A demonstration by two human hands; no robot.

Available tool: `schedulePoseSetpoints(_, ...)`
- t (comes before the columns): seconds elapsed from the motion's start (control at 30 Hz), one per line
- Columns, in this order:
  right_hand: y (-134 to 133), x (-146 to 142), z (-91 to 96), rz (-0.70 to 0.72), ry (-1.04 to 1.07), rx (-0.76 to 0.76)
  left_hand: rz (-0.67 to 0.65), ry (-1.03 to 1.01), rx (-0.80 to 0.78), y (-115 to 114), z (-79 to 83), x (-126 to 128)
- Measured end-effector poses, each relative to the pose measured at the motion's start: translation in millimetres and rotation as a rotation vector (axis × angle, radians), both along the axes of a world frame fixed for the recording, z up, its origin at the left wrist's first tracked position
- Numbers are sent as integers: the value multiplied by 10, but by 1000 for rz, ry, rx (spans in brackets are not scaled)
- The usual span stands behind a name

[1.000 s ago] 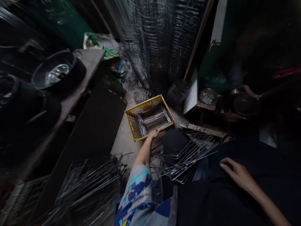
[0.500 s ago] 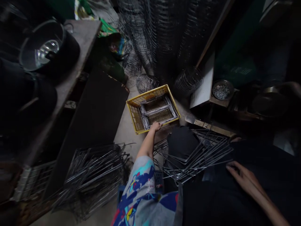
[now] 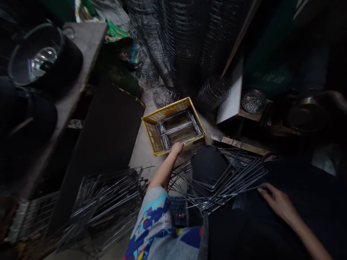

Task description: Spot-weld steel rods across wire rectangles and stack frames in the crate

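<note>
My left hand [image 3: 177, 147] is closed over the near rim of a yellow plastic crate [image 3: 153, 141] standing on the floor. Bent wire frames [image 3: 179, 128] lie inside it, stacked along its two ends. Across my lap, over dark-clad knees, spreads a loose fan of rectangular wire frames [image 3: 230, 180]. At the right end of that fan my right hand [image 3: 276, 200] has its thumb and fingers curled around the tip of one wire frame; the exact grip is dim.
A heap of wire frames [image 3: 105, 198] lies to the left by a dark leaning board [image 3: 108, 122]. Tall stacks of wire coils [image 3: 187, 43] stand behind the crate. A bowl of small metal parts [image 3: 253, 102] sits at right, and large pots [image 3: 65, 57] rest on the left bench.
The whole view has shifted slightly left. My left hand stays at the crate's near rim, and my right hand stays at the end of the wire frames.
</note>
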State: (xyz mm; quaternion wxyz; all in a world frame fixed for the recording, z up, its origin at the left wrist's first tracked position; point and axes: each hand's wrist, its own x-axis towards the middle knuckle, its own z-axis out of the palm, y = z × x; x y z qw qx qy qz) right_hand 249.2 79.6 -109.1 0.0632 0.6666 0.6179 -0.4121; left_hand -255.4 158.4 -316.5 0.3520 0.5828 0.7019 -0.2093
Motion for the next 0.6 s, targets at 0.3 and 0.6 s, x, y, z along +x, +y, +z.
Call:
schedulePoseSetpoints(0.3, -39, -35, 57, 14, 26, 10, -2, -45, -92, 438, -65, -344)
schedulePoseSetpoints(0.6, -53, 81, -186, -57, -43, 25, 93, -48, 192, -173, -81, -199)
